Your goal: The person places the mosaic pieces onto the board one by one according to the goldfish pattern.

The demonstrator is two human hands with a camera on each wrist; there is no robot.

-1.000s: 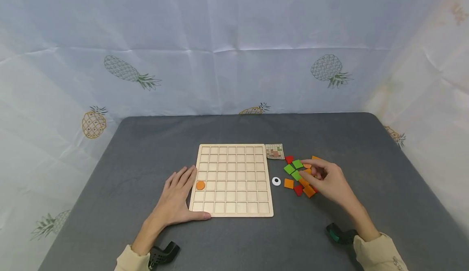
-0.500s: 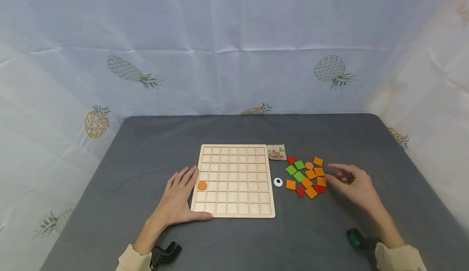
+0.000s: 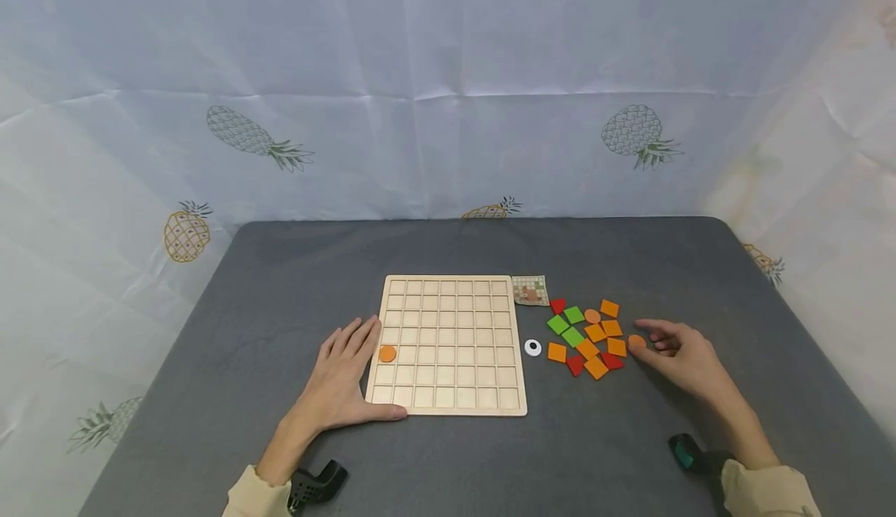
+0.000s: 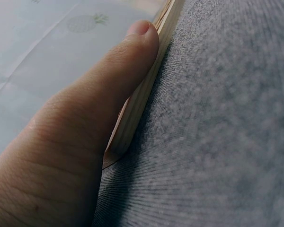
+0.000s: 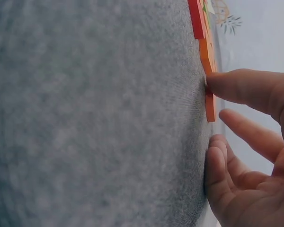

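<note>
A wooden grid board (image 3: 448, 412) lies flat, with an orange disc (image 3: 387, 354) in a cell near its left edge. Against the board's lower left corner rests my left hand (image 3: 336, 385), fingers extended along the left side and thumb along the front edge. On the right, my right hand (image 3: 682, 358) is beside the pile of pieces. Its thumb (image 5: 236, 87) touches another orange disc (image 3: 636, 342) lying on the table, while the index finger stretches out above it, apart from the disc in the right wrist view. The other fingers curl loosely.
Orange squares (image 3: 596, 368), green squares (image 3: 558, 324), red pieces (image 3: 575, 365) and a third orange disc (image 3: 592, 316) lie right of the board. Nearer the board are a white eye disc (image 3: 533, 347) and a small patterned card (image 3: 530, 290). A pineapple-print cloth (image 3: 448, 151) hangs behind.
My right hand has drawn back rightward from over the pile, uncovering the pieces. An orange disc now shows by its thumb. My left hand stays at the board.
</note>
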